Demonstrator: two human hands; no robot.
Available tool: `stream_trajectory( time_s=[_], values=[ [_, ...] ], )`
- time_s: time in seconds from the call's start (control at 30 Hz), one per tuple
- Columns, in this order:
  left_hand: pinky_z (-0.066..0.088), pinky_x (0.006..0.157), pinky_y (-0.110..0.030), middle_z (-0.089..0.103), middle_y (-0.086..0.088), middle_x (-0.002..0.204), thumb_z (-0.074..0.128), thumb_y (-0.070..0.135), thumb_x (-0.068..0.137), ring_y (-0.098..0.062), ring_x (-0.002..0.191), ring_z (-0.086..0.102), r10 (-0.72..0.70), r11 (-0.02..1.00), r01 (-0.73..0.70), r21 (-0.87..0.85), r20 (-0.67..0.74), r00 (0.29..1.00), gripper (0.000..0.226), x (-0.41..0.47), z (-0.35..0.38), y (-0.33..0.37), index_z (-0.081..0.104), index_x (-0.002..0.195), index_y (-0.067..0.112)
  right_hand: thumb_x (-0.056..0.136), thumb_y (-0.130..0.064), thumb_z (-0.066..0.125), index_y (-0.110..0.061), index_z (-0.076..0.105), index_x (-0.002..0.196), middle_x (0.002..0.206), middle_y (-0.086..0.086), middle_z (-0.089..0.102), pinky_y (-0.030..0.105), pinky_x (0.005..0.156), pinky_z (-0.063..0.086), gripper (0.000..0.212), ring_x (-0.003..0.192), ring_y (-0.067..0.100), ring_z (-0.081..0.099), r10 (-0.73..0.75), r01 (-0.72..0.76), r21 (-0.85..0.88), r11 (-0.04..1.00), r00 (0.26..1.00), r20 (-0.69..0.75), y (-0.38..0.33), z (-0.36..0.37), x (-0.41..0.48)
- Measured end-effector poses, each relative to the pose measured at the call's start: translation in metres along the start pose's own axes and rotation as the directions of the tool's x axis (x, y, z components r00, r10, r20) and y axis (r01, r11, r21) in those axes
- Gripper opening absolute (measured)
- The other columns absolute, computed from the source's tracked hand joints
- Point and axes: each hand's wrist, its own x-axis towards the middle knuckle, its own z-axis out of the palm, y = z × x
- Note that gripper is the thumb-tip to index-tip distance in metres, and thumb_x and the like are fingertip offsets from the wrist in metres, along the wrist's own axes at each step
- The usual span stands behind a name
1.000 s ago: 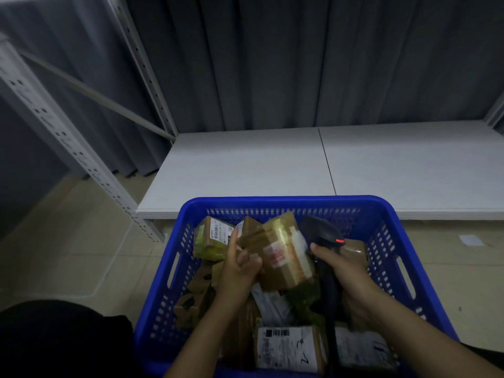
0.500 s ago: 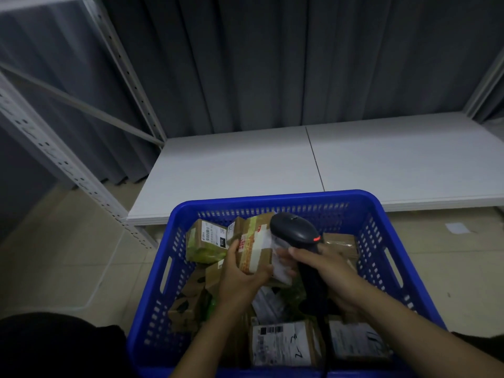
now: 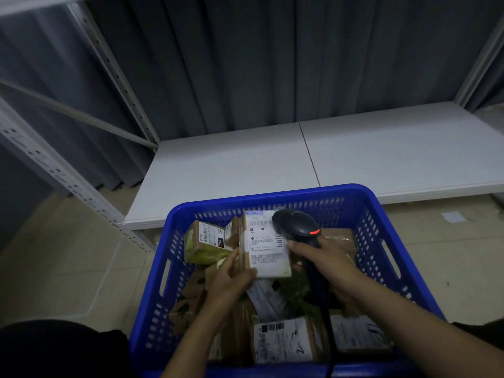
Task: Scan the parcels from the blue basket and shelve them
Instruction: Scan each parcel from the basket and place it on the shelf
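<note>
Room: a low white shelf board (image 3: 231,170) with one seam crosses mid-frame. A grey pleated curtain (image 3: 245,64) hangs behind it. Pale perforated metal uprights (image 3: 54,173) stand at the left, over a beige tiled floor (image 3: 68,268).

A blue perforated plastic basket (image 3: 272,197) sits lower centre, just in front of the shelf edge, piled with cardboard parcels. One with a white handwritten label (image 3: 283,339) lies at the bottom.

The left hand (image 3: 231,279) grips a small cardboard parcel with a white printed label (image 3: 266,246) at its lower left corner, label toward the camera, above the pile.

The right hand (image 3: 324,257) is wrapped round the handle of a black handheld scanner (image 3: 296,223), which shows a red light. The scanner head is at the parcel's upper right edge; whether they touch cannot be told. The parcel lies between the hands.
</note>
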Motion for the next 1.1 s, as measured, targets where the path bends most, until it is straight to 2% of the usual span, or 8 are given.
stream_trajectory(
  time_s=[0.1,0.17,0.27,0.37,0.47,0.6,0.73,1.1],
  values=[
    [0.055,0.090,-0.040,0.059,-0.001,0.131,0.068,0.017,0.086,-0.018,0.111,0.060,0.016,0.999,-0.012,0.051,-0.063,0.998,0.065,0.003,-0.004,0.003,0.039,0.143,0.029,0.089,-0.013,0.067,-0.013,0.065,0.108,0.100,0.005,0.075,0.038,0.081,0.059,0.020,0.089,0.020,0.072,0.010,-0.009,-0.020,1.000,0.999,0.045,-0.002,0.003,-0.001],
    [0.058,0.082,-0.040,0.055,-0.001,0.131,0.068,0.017,0.085,-0.020,0.106,0.061,0.015,1.000,-0.014,0.011,-0.122,0.992,0.065,0.006,-0.015,0.010,0.040,0.142,0.035,0.089,-0.017,0.069,-0.012,0.065,0.105,0.085,0.006,0.076,0.035,0.071,0.059,0.018,0.072,0.021,0.072,-0.024,0.036,-0.216,0.976,0.998,0.058,-0.003,0.002,-0.003],
    [0.058,0.068,-0.030,0.052,0.002,0.129,0.067,0.018,0.086,-0.017,0.099,0.061,0.058,0.995,-0.039,0.097,-0.197,0.979,0.062,0.009,-0.039,0.021,0.043,0.140,0.036,0.087,-0.030,0.071,-0.021,0.063,0.092,0.064,-0.002,0.069,0.014,0.050,0.048,0.013,0.054,0.010,0.064,-0.136,0.173,-0.605,0.777,0.985,0.108,-0.004,-0.003,-0.003],
    [0.055,0.066,-0.025,0.053,0.005,0.127,0.068,0.017,0.086,-0.011,0.098,0.059,0.114,0.978,-0.065,0.196,-0.250,0.962,0.058,0.011,-0.067,0.020,0.046,0.138,0.033,0.085,-0.033,0.072,-0.037,0.052,0.080,0.069,-0.016,0.057,0.004,0.051,0.038,0.021,0.060,-0.008,0.052,-0.163,0.236,-0.771,0.592,0.971,0.173,-0.006,-0.004,-0.003],
    [0.054,0.078,-0.032,0.053,-0.001,0.136,0.072,0.021,0.084,-0.019,0.112,0.056,0.110,0.971,-0.033,0.237,-0.321,0.941,0.059,0.010,-0.087,0.015,0.049,0.137,0.032,0.085,-0.026,0.071,-0.037,0.044,0.072,0.068,-0.016,0.053,0.003,0.053,0.037,0.032,0.057,-0.011,0.050,-0.141,0.268,-0.813,0.517,0.963,0.228,-0.006,-0.003,-0.003],
    [0.045,0.064,-0.017,0.050,-0.003,0.137,0.070,0.015,0.085,-0.013,0.106,0.054,0.122,0.964,-0.034,0.265,-0.320,0.940,0.062,0.006,-0.093,0.009,0.046,0.141,0.026,0.084,-0.026,0.071,-0.035,0.045,0.072,0.068,-0.016,0.054,0.004,0.054,0.037,0.030,0.060,-0.016,0.053,-0.112,0.289,-0.827,0.482,0.956,0.270,-0.009,-0.003,-0.003],
    [0.045,0.061,-0.015,0.050,-0.003,0.135,0.069,0.015,0.086,-0.008,0.098,0.054,0.103,0.957,-0.016,0.291,-0.286,0.953,0.062,0.005,-0.093,0.003,0.045,0.142,0.027,0.084,-0.029,0.072,-0.043,0.043,0.077,0.071,-0.021,0.052,0.001,0.057,0.037,0.034,0.065,-0.029,0.048,-0.129,0.330,-0.819,0.470,0.943,0.306,-0.010,-0.004,-0.003],
    [0.048,0.065,-0.018,0.053,-0.001,0.130,0.069,0.016,0.086,-0.008,0.100,0.055,0.127,0.962,-0.051,0.270,-0.271,0.954,0.060,0.001,-0.089,0.011,0.045,0.141,0.026,0.084,-0.030,0.071,-0.034,0.050,0.077,0.075,-0.014,0.058,0.008,0.054,0.039,0.022,0.068,-0.005,0.055,-0.135,0.338,-0.824,0.455,0.941,0.311,-0.013,-0.003,-0.004]
  ],
)
